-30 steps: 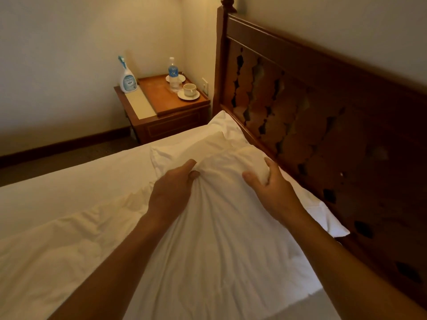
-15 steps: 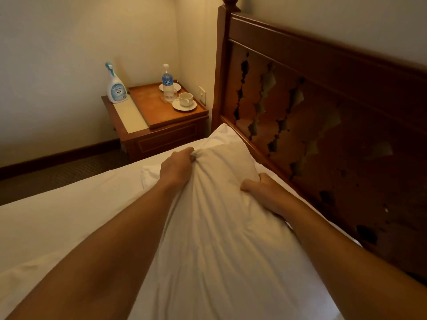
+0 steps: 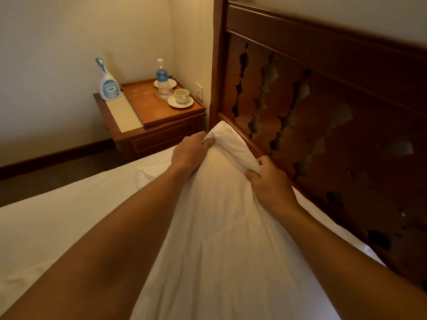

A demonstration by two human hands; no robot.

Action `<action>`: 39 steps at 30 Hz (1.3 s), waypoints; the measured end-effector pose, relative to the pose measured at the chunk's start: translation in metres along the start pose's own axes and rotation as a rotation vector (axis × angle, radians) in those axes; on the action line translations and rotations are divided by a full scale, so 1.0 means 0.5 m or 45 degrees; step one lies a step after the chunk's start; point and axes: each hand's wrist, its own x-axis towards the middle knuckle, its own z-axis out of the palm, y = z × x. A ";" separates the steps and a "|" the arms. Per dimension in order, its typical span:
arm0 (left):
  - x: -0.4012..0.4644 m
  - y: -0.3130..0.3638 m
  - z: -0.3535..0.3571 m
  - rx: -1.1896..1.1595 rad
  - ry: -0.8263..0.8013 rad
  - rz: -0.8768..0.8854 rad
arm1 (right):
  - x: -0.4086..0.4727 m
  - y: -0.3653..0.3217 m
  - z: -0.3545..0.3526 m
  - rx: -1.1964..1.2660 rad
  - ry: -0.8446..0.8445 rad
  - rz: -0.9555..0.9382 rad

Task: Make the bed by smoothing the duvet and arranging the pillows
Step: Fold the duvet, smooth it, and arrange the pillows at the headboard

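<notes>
Pillow (image 3: 221,227), near end cut off, gripped by left hand (image 3: 190,154) and right hand (image 3: 269,184).

pillow (image 3: 221,227): white | headboard (image 3: 323,93): dark reddish-brown | spray bottle (image 3: 107,85): white, blue label

We are looking from one camera on the head, facing forward and down along both arms. It is sitting close above the left hand (image 3: 189,155) and right hand (image 3: 269,181) gripping the pillow (image 3: 221,227).
</notes>
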 end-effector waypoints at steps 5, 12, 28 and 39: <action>0.004 -0.033 0.079 0.346 -0.092 -0.064 | -0.112 -0.058 0.037 -0.702 -0.063 -0.137; 0.004 -0.047 0.086 0.391 -0.125 -0.043 | -0.141 0.099 0.084 -0.747 -0.178 -0.153; -0.127 -0.056 0.159 0.738 -0.263 0.380 | -0.279 0.123 0.087 -0.719 -0.083 -0.239; -0.191 0.014 0.147 0.521 -0.250 0.296 | -0.368 0.167 0.065 -0.611 -0.013 -0.171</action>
